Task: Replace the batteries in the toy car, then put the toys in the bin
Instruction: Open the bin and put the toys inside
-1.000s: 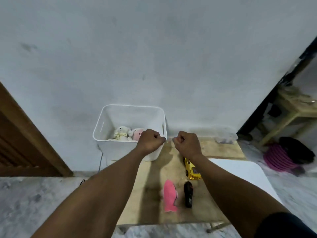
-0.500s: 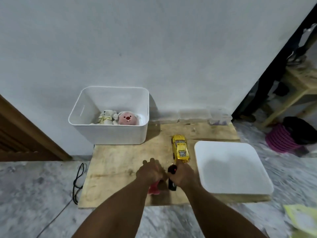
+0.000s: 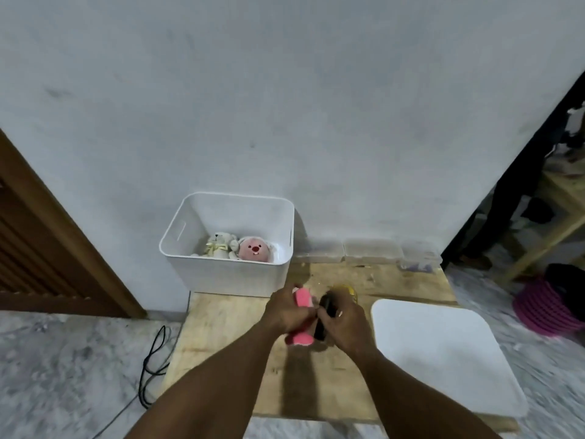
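Left hand (image 3: 285,312) clamps the pink toy (image 3: 303,297), right hand (image 3: 345,321) the black object (image 3: 325,307) (firm grips both), so we clear the bin (image 3: 228,278) rim before releasing.

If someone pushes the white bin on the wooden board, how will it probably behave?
The white bin looks like stiff plastic, so it would probably keep its shape. It holds only a few small plush toys, so it is likely light. Being wide, it should slide, not tip.

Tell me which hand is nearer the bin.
Left. The left hand, gripping a pink toy, is just before the bin; the right hand, gripping a black object, is farther right.
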A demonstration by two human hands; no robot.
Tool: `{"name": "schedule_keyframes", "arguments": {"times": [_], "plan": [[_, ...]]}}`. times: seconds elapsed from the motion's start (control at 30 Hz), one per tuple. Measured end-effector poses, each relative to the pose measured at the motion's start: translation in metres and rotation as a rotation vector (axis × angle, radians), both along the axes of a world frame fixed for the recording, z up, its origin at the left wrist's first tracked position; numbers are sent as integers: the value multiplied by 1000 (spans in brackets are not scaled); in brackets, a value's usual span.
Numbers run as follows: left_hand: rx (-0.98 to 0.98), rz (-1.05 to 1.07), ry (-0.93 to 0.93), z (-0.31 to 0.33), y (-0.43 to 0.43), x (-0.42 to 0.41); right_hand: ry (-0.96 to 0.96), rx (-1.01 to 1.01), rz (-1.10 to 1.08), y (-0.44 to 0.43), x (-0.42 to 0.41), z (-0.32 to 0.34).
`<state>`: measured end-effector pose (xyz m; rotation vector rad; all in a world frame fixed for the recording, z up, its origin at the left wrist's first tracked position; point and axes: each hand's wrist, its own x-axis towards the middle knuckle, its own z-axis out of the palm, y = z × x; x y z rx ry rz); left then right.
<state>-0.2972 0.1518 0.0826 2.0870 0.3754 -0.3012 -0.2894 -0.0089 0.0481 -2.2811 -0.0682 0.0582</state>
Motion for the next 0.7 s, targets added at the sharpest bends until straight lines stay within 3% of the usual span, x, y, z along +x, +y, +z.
{"name": "schedule_keyframes", "arguments": {"times": [0.23,0.47,0.7], "plan": [[-139,194,-315,109,89,30,-283,235,4,93,56,102],[-190,287,-251,173,181,45,-185,233,35,172,98,157],[-192,294,-136,149,220,79,31,55,58,212,145,133]]}}
